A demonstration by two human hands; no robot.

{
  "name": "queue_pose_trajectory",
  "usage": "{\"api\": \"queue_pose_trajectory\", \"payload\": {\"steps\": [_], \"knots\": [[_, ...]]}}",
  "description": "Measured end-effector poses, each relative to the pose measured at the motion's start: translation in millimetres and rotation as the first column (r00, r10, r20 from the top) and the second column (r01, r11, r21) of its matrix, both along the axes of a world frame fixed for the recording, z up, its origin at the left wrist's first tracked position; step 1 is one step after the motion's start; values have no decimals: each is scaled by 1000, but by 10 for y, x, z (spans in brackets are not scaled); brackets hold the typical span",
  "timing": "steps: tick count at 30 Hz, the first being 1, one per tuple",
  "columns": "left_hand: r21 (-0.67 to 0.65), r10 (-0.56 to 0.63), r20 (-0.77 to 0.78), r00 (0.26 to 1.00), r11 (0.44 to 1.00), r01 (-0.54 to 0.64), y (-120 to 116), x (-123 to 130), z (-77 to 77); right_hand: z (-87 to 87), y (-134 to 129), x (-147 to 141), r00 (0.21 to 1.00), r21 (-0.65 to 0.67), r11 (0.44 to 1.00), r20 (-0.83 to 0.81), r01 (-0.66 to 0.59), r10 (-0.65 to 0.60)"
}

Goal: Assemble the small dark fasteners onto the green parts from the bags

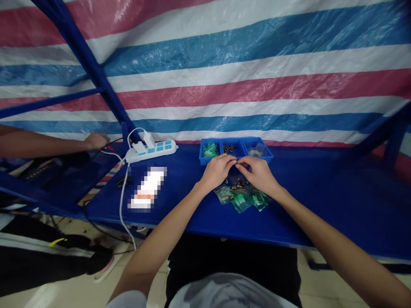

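My left hand [218, 170] and my right hand [257, 172] meet fingertip to fingertip at the front of a blue divided bin [204, 160]. Both are closed in a pinch, on something too small to make out. In the bin's left compartment lie green packets [210, 149]; the middle one holds small dark metal parts [228, 149], the right one clear plastic bags [257, 151]. Below my hands, several small clear bags with green contents [241, 201] lie on the blue table [199, 218], beside a little pile of metal parts [239, 185].
A white power strip [162, 148] with plugged-in chargers stands at the left, its cable [122, 205] hanging over the table's front edge. A blurred-out white item [148, 188] lies nearby. At far left, another person's arm [48, 143] reaches in. Blue frame posts [83, 55] and striped sheeting stand behind.
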State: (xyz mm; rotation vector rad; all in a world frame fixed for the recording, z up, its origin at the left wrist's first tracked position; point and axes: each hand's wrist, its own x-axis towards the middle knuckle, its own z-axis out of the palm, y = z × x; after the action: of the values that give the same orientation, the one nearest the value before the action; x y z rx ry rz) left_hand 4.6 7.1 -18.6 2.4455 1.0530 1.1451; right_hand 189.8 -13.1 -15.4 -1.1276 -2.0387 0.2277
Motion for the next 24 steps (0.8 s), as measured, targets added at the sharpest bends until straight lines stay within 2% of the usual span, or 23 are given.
{"api": "queue_pose_trajectory", "payload": {"steps": [5, 11, 15, 20, 24], "knots": [[-19, -3, 18, 1000, 1000, 3, 6, 12, -13, -3, -13, -1, 996, 24, 1000, -91, 12, -10], [-78, -62, 30, 998, 995, 64, 5, 16, 17, -1, -29, -33, 936, -186, 978, -352, -93, 22], [-85, -131, -27, 991, 988, 129, -15, -6, 73, -8, -14, -43, 876, -262, 950, -483, -170, 23], [-27, -117, -134, 984, 993, 115, -64, -14, 102, 6, 21, -5, 829, -288, 929, -558, -233, 35], [-10, -109, -193, 975, 994, 110, -75, 3, 66, 26, 33, 32, 839, -305, 923, -543, -235, 34]]}}
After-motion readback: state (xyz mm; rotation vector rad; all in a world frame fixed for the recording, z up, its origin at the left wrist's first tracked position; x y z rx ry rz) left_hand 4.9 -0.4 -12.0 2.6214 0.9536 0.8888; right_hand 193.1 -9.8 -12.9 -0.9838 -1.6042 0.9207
